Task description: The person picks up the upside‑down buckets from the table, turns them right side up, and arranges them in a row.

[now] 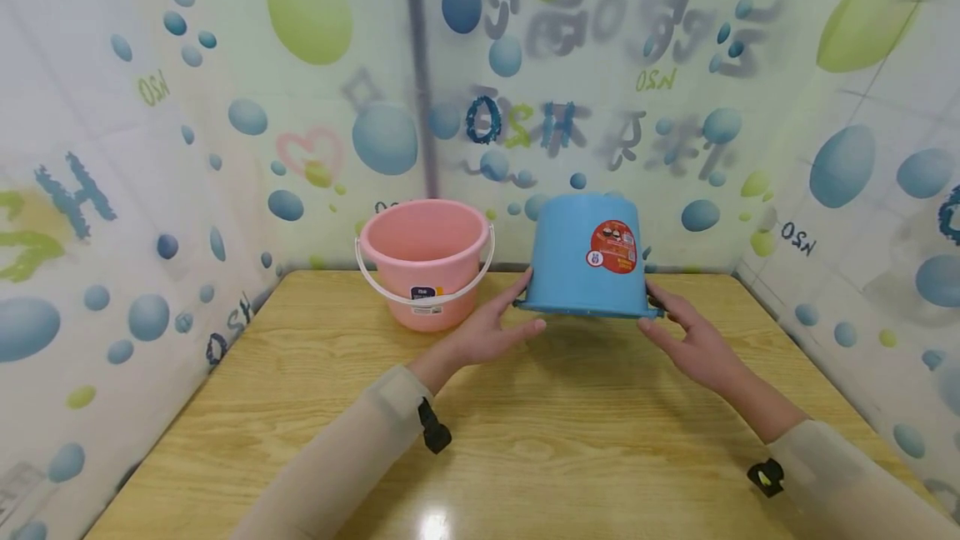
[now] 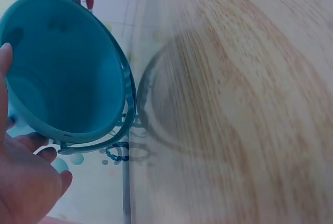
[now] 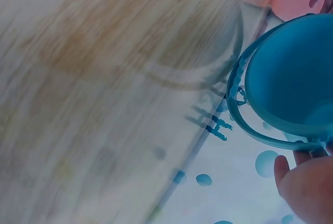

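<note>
A blue bucket (image 1: 570, 252) is upside down above the table, its base up and its mouth facing down. A round red label shows on its side. My left hand (image 1: 491, 332) grips the rim at the left, with the thumb at the front. At the opposite side my right hand (image 1: 693, 348) holds the rim, next to a handle joint. Both wrist views look into the hollow inside of the blue bucket (image 2: 67, 67), which holds nothing visible there. In the right wrist view its blue handle (image 3: 237, 104) hangs along the rim.
To the left, a pink bucket (image 1: 426, 227) stands upright on the wooden table (image 1: 525, 440), its white handle (image 1: 375, 277) lowered at the front. Walls covered in a printed sheet (image 1: 300, 132) with blue and green dots enclose the table at the back and sides.
</note>
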`<action>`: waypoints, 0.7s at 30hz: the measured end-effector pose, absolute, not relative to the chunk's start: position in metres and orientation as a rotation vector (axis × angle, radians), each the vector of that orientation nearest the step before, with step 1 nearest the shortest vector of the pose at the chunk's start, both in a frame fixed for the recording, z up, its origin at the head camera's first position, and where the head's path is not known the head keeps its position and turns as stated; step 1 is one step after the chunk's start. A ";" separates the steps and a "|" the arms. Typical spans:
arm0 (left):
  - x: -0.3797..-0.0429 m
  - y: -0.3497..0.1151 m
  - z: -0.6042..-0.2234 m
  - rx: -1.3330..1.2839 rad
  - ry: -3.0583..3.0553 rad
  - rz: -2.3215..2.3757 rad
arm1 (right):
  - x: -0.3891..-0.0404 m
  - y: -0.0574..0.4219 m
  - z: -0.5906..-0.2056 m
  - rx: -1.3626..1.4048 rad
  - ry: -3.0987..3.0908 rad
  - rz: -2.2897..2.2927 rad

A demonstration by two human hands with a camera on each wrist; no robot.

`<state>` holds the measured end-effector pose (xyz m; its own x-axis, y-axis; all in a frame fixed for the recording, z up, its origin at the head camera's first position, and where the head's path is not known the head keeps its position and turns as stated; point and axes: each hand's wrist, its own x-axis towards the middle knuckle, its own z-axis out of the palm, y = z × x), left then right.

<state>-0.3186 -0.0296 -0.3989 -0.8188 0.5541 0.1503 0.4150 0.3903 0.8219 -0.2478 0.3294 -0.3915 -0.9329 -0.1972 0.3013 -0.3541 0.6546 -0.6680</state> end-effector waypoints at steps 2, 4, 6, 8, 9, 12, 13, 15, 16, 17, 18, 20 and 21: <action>-0.317 -0.030 -0.397 0.878 2.487 1.420 | -0.246 0.327 -0.390 0.445 -2.668 1.141; -0.317 -0.031 -0.395 0.885 2.484 1.433 | -0.245 0.326 -0.388 0.433 -2.671 1.147; -0.317 -0.032 -0.394 0.897 2.489 1.439 | -0.243 0.325 -0.385 0.423 -2.677 1.151; -0.317 -0.032 -0.393 0.909 2.497 1.444 | -0.242 0.324 -0.384 0.417 -2.679 1.162; -0.318 -0.033 -0.393 0.924 2.499 1.448 | -0.242 0.324 -0.383 0.419 -2.674 1.176; -0.319 -0.034 -0.390 0.960 2.501 1.462 | -0.242 0.323 -0.382 0.431 -2.660 1.213; -0.319 -0.035 -0.388 0.968 2.506 1.463 | -0.242 0.323 -0.382 0.436 -2.656 1.225; -0.318 -0.036 -0.386 0.986 2.506 1.473 | -0.242 0.323 -0.382 0.445 -2.649 1.251; -0.318 -0.036 -0.384 0.989 2.505 1.477 | -0.242 0.323 -0.382 0.448 -2.647 1.261; -0.318 -0.037 -0.383 0.995 2.507 1.480 | -0.242 0.323 -0.382 0.455 -2.643 1.265; -0.318 -0.037 -0.382 1.001 2.508 1.482 | -0.242 0.323 -0.381 0.460 -2.639 1.266; -0.319 -0.038 -0.380 1.021 2.506 1.491 | -0.242 0.323 -0.380 0.475 -2.622 1.269; -0.319 -0.038 -0.379 1.033 2.503 1.496 | -0.242 0.324 -0.379 0.483 -2.614 1.270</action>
